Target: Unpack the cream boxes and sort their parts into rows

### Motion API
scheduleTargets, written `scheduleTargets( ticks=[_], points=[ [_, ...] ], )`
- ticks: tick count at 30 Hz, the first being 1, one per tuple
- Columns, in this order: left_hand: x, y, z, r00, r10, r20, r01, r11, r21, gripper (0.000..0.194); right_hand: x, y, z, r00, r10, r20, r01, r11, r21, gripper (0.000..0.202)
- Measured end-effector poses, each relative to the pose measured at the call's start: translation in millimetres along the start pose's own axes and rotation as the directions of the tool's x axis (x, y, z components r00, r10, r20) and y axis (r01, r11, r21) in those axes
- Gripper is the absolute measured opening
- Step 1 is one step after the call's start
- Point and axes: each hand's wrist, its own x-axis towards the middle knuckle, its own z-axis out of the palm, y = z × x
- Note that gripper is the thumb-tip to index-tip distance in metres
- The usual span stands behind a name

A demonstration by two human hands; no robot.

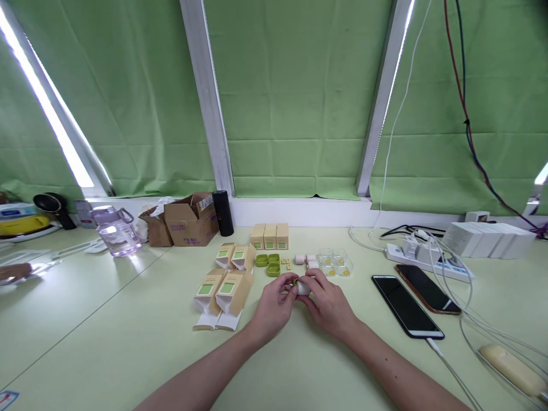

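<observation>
Both hands meet over the table at centre. My right hand point(329, 299) grips a small white cylinder point(303, 288). Pinched at its left end, a small green piece point(295, 282) is in the fingers of my left hand point(276, 302). Just beyond are green square cups point(273, 269), small yellowish pieces point(288, 266), pinkish-white cylinders point(300, 259) and clear round containers point(329, 270) with yellow bits inside. Open kraft boxes point(229, 288) with green labels lie left of my hands. Three closed kraft boxes point(270, 236) stand behind.
Phones point(407, 305) point(428, 288) and a power strip point(428, 262) with cables lie to the right, near white boxes point(488, 240). A black cylinder point(223, 213), a cardboard box point(190, 222) and a purple bottle point(115, 231) stand back left. Another person's hand point(15, 273) shows at far left.
</observation>
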Motion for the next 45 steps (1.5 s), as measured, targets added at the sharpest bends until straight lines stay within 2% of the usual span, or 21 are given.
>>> scheduleTargets(
  ticks=[5, 15, 22, 25, 29, 32, 35, 39, 42, 45],
  points=[
    [0, 2, 1.3, 0.999, 0.018, -0.037, -0.015, 0.997, 0.079, 0.028, 1, -1, 1, 1.000, -0.006, -0.007, 0.007, 0.999, 0.054, 0.031],
    [3, 6, 1.9, 0.998, 0.001, -0.059, 0.003, 0.998, 0.063, 0.025, 5, -4, 3, 1.000, -0.012, 0.009, 0.012, 1.000, 0.020, 0.030],
    [5, 6, -1.6, 0.999, -0.022, -0.024, 0.024, 0.996, 0.086, 0.025, 4, -3, 6, 0.999, 0.033, 0.004, -0.033, 0.997, 0.064, 0.028],
    [2, 9, -7.0, 0.999, 0.033, -0.006, -0.031, 0.982, 0.188, 0.030, 2, 1, 6, 0.998, 0.060, -0.021, -0.057, 0.992, 0.116, 0.028],
    [-2, 10, -11.3, 0.989, 0.145, 0.039, -0.150, 0.950, 0.272, 0.043, 0, 4, 4, 0.995, 0.069, -0.070, -0.062, 0.994, 0.094, 0.031],
    [-2, 9, -10.0, 0.990, 0.133, 0.038, -0.138, 0.966, 0.217, 0.049, 1, 4, 2, 0.992, 0.073, -0.104, -0.060, 0.991, 0.123, 0.031],
    [0, 8, -7.2, 0.995, 0.083, 0.050, -0.088, 0.991, 0.103, 0.044, 3, 2, 1, 0.991, 0.093, -0.091, -0.067, 0.965, 0.254, 0.029],
    [3, 8, -2.5, 0.999, 0.023, 0.037, -0.021, 0.998, -0.057, 0.035, 5, 1, 1, 0.985, 0.159, -0.071, -0.112, 0.891, 0.440, 0.024],
    [4, 9, 1.4, 0.999, -0.032, 0.039, 0.038, 0.983, -0.180, 0.038, 7, -1, 3, 0.970, 0.234, -0.060, -0.169, 0.833, 0.526, 0.020],
    [4, 10, 3.7, 0.998, -0.056, 0.025, 0.060, 0.971, -0.231, 0.041, 7, -3, 6, 0.954, 0.298, -0.027, -0.224, 0.770, 0.598, 0.020]
  ],
)
